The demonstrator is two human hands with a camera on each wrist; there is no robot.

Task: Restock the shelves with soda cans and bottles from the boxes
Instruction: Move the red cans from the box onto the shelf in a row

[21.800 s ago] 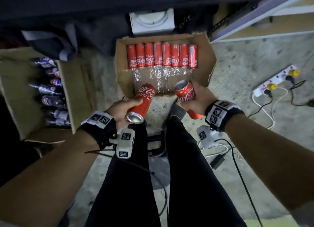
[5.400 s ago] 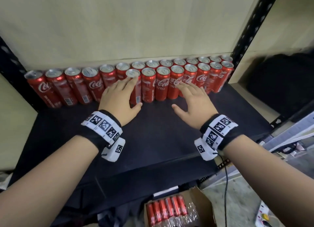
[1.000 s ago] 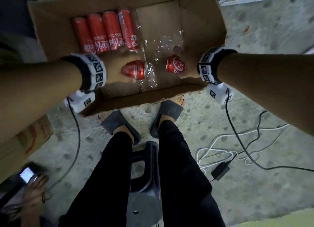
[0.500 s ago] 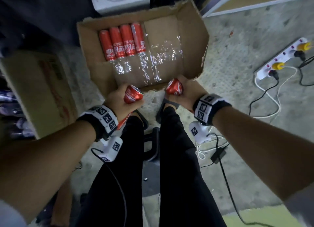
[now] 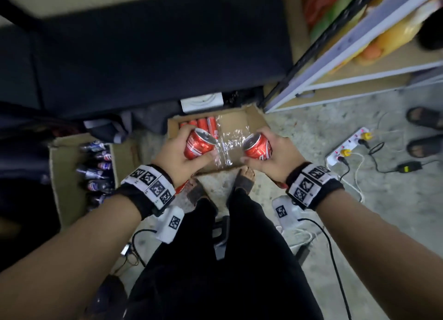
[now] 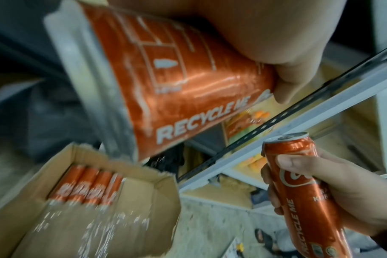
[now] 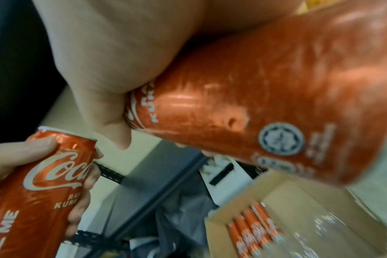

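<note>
My left hand (image 5: 182, 151) grips a red cola can (image 5: 199, 143), its silver top tilted up and away from me; the same can (image 6: 188, 83) fills the left wrist view. My right hand (image 5: 271, 151) grips a second red cola can (image 5: 257, 147), seen huge in the right wrist view as a can (image 7: 265, 108). Both cans hang above the open cardboard box (image 5: 251, 120) on the floor. Several red cans (image 5: 199, 124) lie in a row at the box's far left, with crinkled clear wrap (image 5: 227, 144) beside them. The dark shelf (image 5: 155, 43) lies ahead, above the box.
A second cardboard box (image 5: 60, 175) of dark bottles (image 5: 96, 171) sits on the floor at left. A white power strip (image 5: 345, 147) with plugs and cables lies at right. Another person's sandalled feet (image 5: 424, 132) stand at far right. A pale metal rack (image 5: 359, 55) rises at upper right.
Both hands have lifted the two cans out of the box and higher over it. My view has tipped up, so the dark shelf and the rack now show.
</note>
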